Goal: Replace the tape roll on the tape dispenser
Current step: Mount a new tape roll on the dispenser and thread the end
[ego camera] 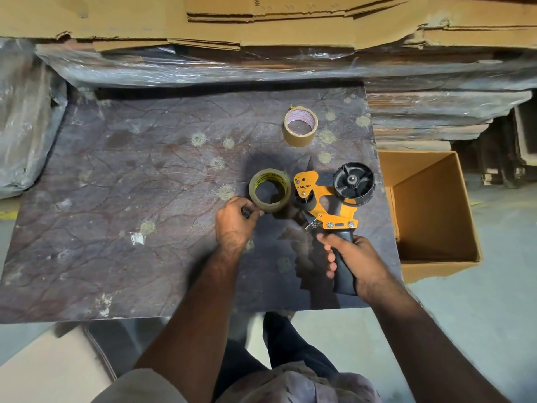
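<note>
A yellow and black tape dispenser [327, 199] lies over the dark table [145, 199], its black spool hub [353, 181] bare of any roll. My right hand [353, 258] grips its black handle. A clear tape roll [270, 191] lies flat just left of the dispenser head. My left hand [235, 221] touches that roll's near left edge, with thumb and fingers pinched there. A brown tape roll [300, 127] stands apart, farther back on the table.
An open cardboard box [430, 210] stands on the floor right of the table. Flattened cartons [290, 21] and plastic-wrapped stacks [174, 68] line the back. A wrapped bundle [26, 117] sits at the left. My legs are below the table's near edge.
</note>
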The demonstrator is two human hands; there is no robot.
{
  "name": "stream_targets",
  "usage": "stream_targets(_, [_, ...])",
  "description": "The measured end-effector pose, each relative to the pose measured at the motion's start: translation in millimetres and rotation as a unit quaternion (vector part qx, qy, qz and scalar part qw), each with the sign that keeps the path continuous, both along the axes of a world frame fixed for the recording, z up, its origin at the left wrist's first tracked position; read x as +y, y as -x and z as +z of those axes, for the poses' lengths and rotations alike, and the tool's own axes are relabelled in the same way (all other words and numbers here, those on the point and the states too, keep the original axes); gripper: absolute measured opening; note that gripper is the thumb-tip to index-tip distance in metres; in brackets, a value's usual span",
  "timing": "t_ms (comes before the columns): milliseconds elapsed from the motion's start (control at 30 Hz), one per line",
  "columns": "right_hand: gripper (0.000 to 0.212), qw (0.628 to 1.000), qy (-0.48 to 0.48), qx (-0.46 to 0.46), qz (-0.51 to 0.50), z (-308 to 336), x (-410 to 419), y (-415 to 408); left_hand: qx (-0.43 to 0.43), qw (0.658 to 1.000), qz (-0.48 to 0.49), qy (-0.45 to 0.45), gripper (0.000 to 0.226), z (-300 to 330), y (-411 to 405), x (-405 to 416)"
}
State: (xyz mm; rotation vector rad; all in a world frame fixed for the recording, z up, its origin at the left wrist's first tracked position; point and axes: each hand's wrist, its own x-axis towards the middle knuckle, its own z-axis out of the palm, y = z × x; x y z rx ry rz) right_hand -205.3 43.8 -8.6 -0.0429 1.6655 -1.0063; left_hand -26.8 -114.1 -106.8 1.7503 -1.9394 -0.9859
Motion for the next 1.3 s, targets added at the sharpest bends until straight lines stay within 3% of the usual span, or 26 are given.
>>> stream_targets(167, [0.026,1.000,0.007,-0.013,-0.006,-1.2,-0.8,1.0,-0.011,0.999,-0.041,0.010,0.043,6.1,-6.1,7.8])
stream_targets(333, [0.026,0.999,0.018,-0.026,-0.013,0.9,-0.1,-2.3,-0.036,0.998,-0.039,0.026,0.112,23.7,6.1,3.7])
stream_targets(433, [0.025,0.999,0.024,-0.019,-0.018,3.7,3.3,-4.2,-0.103,0.993,-0.058,0.012,0.132,32.1,34.0,-4.0])
stream_targets(533, [0.023,0.999,0.028,-0.007,-0.020,8.1,11.0,-6.1,-0.112,0.991,-0.066,-0.014,0.123,35.3,48.5,-8.1])
stream_targets(667, [0.023,0.999,0.038,-0.004,-0.030,17.6,22.8,-11.4,0.004,1.000,-0.007,0.013,0.088,60.8,32.9,-13.1])
stream_targets(867, [0.019,0.996,0.076,-0.020,-0.045,44.4,18.2,-44.9,0.175,0.975,-0.025,0.133,0.089,179.5,11.9,-11.9])
stream_targets(967, [0.015,0.994,0.104,-0.014,-0.038,63.3,8.1,-74.8,0.148,0.961,-0.150,0.177,0.100,235.9,6.6,8.9])
stream_targets(1067, [0.022,0.990,0.136,-0.015,-0.021,81.0,1.2,-105.3,0.045,0.933,-0.250,0.254,0.105,264.4,1.0,33.0])
stream_targets(1167, [0.024,0.986,0.164,-0.016,-0.021,95.0,1.0,-132.3,-0.038,0.918,-0.272,0.287,0.107,270.5,-10.2,46.1])
stream_targets(1300, [0.023,0.984,0.175,-0.011,-0.028,106.4,7.8,-162.3,-0.064,0.919,-0.259,0.290,0.108,278.4,-35.3,50.1])
